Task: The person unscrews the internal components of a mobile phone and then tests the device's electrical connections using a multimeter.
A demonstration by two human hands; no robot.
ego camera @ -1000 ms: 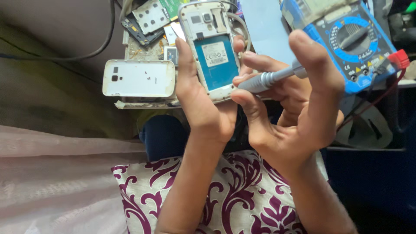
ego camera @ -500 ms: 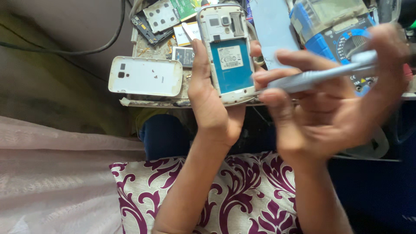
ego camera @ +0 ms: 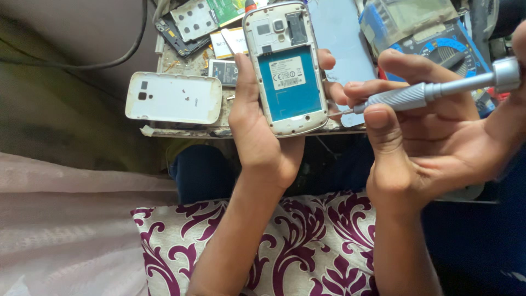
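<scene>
My left hand (ego camera: 262, 137) grips a white phone (ego camera: 285, 68) from below, its back cover off and the blue battery bay facing me. My right hand (ego camera: 433, 142) holds a silver precision screwdriver (ego camera: 433, 90) between thumb and fingers. The shaft lies almost level and its tip points left, just beside the phone's lower right edge. The removed white back cover (ego camera: 174, 97) lies flat on the workbench to the left of the phone.
Loose phone parts and circuit boards (ego camera: 193, 21) lie at the back of the small workbench (ego camera: 186, 130). A blue multimeter (ego camera: 438, 44) sits at the right. A black cable (ego camera: 118, 55) curves at the upper left. A purple-patterned cushion (ego camera: 307, 246) rests under my forearms.
My right hand has opened out and turned, swinging the screwdriver from pressing on the phone to lying level with its tip beside the phone's edge. The phone stays in my left hand.
</scene>
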